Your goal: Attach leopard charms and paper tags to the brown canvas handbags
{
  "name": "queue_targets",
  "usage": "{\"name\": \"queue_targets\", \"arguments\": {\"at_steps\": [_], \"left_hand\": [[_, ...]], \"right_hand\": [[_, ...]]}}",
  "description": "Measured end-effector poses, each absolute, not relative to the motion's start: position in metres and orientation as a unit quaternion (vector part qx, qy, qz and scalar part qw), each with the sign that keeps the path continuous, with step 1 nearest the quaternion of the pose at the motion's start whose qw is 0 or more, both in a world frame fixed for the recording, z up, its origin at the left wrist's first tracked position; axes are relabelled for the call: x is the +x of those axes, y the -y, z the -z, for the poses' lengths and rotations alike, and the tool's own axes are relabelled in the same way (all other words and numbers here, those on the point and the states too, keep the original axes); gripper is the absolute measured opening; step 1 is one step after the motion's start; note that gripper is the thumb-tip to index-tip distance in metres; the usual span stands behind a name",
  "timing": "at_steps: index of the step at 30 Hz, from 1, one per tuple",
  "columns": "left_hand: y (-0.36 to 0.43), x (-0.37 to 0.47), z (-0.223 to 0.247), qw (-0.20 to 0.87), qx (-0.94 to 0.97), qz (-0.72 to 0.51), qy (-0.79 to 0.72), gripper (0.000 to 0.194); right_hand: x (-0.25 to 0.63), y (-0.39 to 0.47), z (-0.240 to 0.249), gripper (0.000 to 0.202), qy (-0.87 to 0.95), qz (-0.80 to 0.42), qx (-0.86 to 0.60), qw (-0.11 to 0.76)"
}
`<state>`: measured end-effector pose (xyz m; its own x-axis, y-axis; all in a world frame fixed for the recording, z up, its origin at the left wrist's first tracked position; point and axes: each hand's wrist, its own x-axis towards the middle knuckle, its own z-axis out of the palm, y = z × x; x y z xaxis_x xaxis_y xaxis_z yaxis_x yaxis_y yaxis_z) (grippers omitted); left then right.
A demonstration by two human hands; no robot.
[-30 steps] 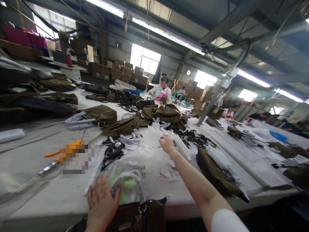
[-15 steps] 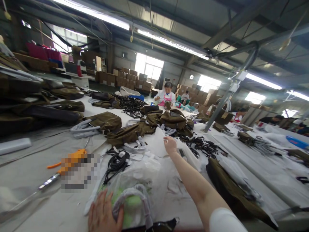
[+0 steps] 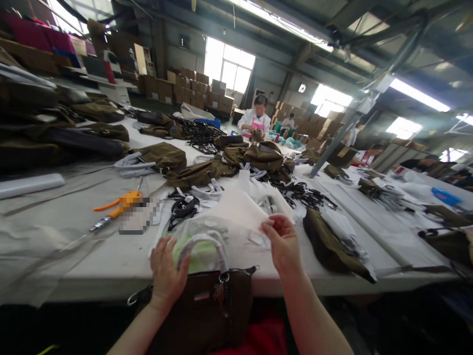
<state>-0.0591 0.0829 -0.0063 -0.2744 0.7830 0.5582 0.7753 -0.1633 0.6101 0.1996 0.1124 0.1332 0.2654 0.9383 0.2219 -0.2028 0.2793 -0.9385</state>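
Between my forearms, a dark brown bag (image 3: 201,305) hangs at the table's front edge, its wrapped handle (image 3: 201,238) standing up over clear plastic with green beneath. My left hand (image 3: 168,268) lies with fingers spread on the plastic beside that handle. To the right, my right hand (image 3: 283,241) pinches the corner of a thin white sheet (image 3: 236,207) between thumb and fingers. The sheet stretches from there back to the left. A coiled black strap (image 3: 184,206) rests left of the sheet.
An orange-handled tool (image 3: 123,203) lies at the left. Olive bags (image 3: 264,155) and black straps (image 3: 308,194) are piled behind. A metal post (image 3: 332,148) rises at the right, near another olive bag (image 3: 328,241). A person (image 3: 256,121) works across the table.
My right hand has drawn back toward me, bringing the white sheet's corner with it. The view has tipped down, showing the brown bag in front. My left hand stays beside the handle.
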Motion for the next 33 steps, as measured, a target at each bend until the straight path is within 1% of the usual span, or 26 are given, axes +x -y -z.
{"name": "queue_targets", "arguments": {"at_steps": [2, 3, 5, 7, 8, 10, 11, 13, 15, 18, 20, 21, 24, 26, 28, 30, 33], "left_hand": [[-0.071, -0.061, -0.025, 0.077, 0.583, -0.539, -0.602, 0.056], [-0.063, -0.061, -0.043, 0.123, 0.579, -0.572, -0.568, 0.059], [-0.044, -0.059, -0.077, 0.224, 0.589, -0.605, -0.486, 0.068], [-0.024, -0.055, -0.104, 0.331, 0.616, -0.559, -0.446, 0.069], [-0.017, -0.052, -0.114, 0.389, 0.626, -0.509, -0.446, 0.065], [-0.007, -0.046, -0.126, 0.488, 0.614, -0.405, -0.470, 0.048], [-0.004, -0.043, -0.129, 0.515, 0.603, -0.367, -0.487, 0.042], [-0.003, -0.038, -0.127, 0.520, 0.596, -0.329, -0.517, 0.036], [-0.004, -0.036, -0.122, 0.493, 0.622, -0.312, -0.523, 0.031], [-0.006, -0.037, -0.114, 0.474, 0.684, -0.260, -0.489, 0.026], [-0.007, -0.039, -0.112, 0.464, 0.715, -0.220, -0.473, 0.027], [-0.008, -0.041, -0.111, 0.460, 0.726, -0.202, -0.469, 0.028], [-0.011, -0.050, -0.112, 0.449, 0.733, -0.172, -0.482, 0.033], [-0.014, -0.060, -0.110, 0.436, 0.712, -0.166, -0.525, 0.036], [-0.016, -0.073, -0.106, 0.428, 0.670, -0.184, -0.578, 0.040], [-0.016, -0.088, -0.101, 0.436, 0.615, -0.214, -0.621, 0.046], [-0.013, -0.109, -0.092, 0.451, 0.539, -0.245, -0.668, 0.050]], "right_hand": [[0.198, -0.081, -0.130, 0.040, 0.408, -0.472, -0.438, 0.647], [0.196, -0.068, -0.128, 0.041, 0.405, -0.494, -0.444, 0.629], [0.192, -0.046, -0.125, 0.032, 0.414, -0.526, -0.453, 0.589], [0.186, -0.028, -0.124, 0.024, 0.438, -0.543, -0.457, 0.552], [0.184, -0.022, -0.124, 0.023, 0.451, -0.546, -0.458, 0.537], [0.182, -0.012, -0.121, 0.024, 0.467, -0.543, -0.464, 0.521], [0.182, -0.010, -0.119, 0.025, 0.473, -0.537, -0.470, 0.516], [0.185, -0.008, -0.112, 0.029, 0.477, -0.541, -0.477, 0.502], [0.190, -0.008, -0.105, 0.033, 0.462, -0.602, -0.458, 0.464], [0.195, -0.008, -0.098, 0.037, 0.420, -0.731, -0.386, 0.376], [0.196, -0.008, -0.097, 0.047, 0.416, -0.763, -0.358, 0.342], [0.197, -0.007, -0.096, 0.048, 0.419, -0.761, -0.358, 0.343], [0.199, -0.008, -0.090, 0.035, 0.431, -0.697, -0.413, 0.398], [0.203, -0.010, -0.082, 0.027, 0.444, -0.613, -0.475, 0.448], [0.208, -0.012, -0.073, 0.022, 0.489, -0.518, -0.531, 0.459], [0.212, -0.013, -0.063, 0.018, 0.567, -0.429, -0.573, 0.408], [0.207, -0.009, -0.051, 0.019, 0.665, -0.332, -0.616, 0.262]]}}
